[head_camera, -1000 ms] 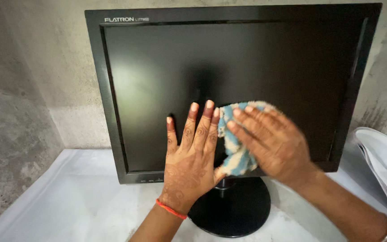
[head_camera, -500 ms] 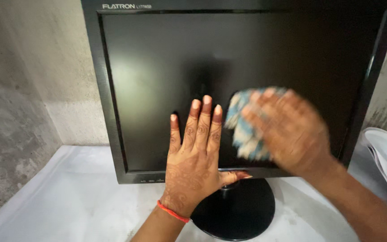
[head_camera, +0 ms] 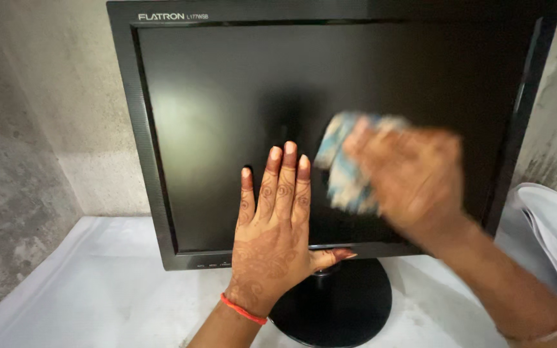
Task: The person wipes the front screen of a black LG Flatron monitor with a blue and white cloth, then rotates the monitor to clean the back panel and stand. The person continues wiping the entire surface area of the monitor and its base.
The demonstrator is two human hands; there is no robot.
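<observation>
Soft, even daylight; a pale glare patch sits at nine o'clock on the glossy black monitor screen (head_camera: 227, 129). The right hand (head_camera: 414, 180) and blue-white cloth (head_camera: 343, 167) are motion-blurred.

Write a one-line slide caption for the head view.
Left hand flat on a dark monitor while the blurred right hand presses a blue-and-white cloth to the screen.

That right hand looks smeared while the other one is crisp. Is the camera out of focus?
Head view: focus is fine; the left hand flat on the monitor is sharp. The right hand and its blue-and-white cloth show motion blur. A soft pale glare sits left on the screen.
</observation>
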